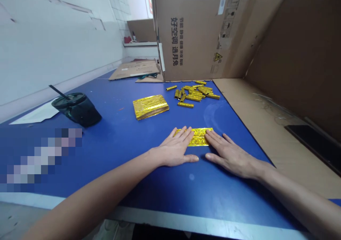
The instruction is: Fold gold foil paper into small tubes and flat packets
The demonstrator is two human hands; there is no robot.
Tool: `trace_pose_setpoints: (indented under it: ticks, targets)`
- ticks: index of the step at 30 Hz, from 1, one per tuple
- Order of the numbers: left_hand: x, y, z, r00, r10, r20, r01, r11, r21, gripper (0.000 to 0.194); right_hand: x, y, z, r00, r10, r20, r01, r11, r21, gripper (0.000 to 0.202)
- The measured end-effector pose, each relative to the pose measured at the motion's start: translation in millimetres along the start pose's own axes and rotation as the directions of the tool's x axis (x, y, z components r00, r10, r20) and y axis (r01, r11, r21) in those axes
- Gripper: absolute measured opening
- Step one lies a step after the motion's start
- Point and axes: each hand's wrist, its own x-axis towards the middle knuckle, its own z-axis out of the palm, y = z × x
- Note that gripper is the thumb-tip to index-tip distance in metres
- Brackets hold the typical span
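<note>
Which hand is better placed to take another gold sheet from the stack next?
Left, probably: the left hand is nearer the gold stack; the right hand rests farther away, on the flat sheet.

- foil sheet [199, 137], just right of centre: shiny yellow-gold, crinkly patterned
- foil stack [150, 105], centre: gold, with a brighter band across
- small foil rolls [195, 97], upper right of centre: gold
- tabletop [119, 137], across the frame: deep blue
- cup [82, 110], left: very dark
- cardboard panel [197, 37], upper right: brown, black print, yellow warning triangle [217, 57]
</note>
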Motion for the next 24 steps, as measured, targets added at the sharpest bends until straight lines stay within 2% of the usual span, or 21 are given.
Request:
trace_pose_setpoints:
  ticks: [3, 5, 8, 11, 16, 20, 24]
  targets:
    - [1, 1, 0.4, 1.0, 0.003, -0.011, -0.003, 1.0, -0.004, 0.089, 5, -15, -16, 0.996, 0.081, 0.047, -0.084, 0.995, 0.047, 0.076]
    - [1, 1, 0.2, 1.0, 0.007, -0.006, -0.007, 1.0, -0.003, 0.086, 13, -33, -20, 0.998, 0.056, 0.04, -0.058, 0.996, 0.063, 0.08]
    - [0, 1, -1.2, 0.999, 0.03, 0.025, -0.03, 0.999, 0.016, 0.075, 30, -58, -14, 0.999, -0.048, 0.022, 0.045, 0.99, 0.135, 0.083]
    - [-1, 0, -1.8, 0.998, 0.047, 0.032, -0.047, 0.999, 0.021, 0.068, 43, -68, 0, 0.998, -0.063, -0.016, 0.064, 0.985, 0.157, 0.084]
    - [1, -3, 3.0, 0.999, 0.033, 0.01, -0.033, 0.999, 0.013, 0.074, 45, -53, 7, 0.993, -0.118, -0.01, 0.118, 0.981, 0.151, 0.082]
    - [2, -2, 4.2, 1.0, 0.015, -0.01, -0.015, 1.0, -0.016, 0.087, 36, -25, 7, 0.997, -0.077, -0.003, 0.077, 0.995, 0.065, 0.08]
    - [2, 1, 1.6, 1.0, 0.001, -0.01, -0.001, 1.0, -0.022, 0.09, 27, -4, 11, 0.998, -0.028, -0.053, 0.026, 0.999, -0.048, 0.077]
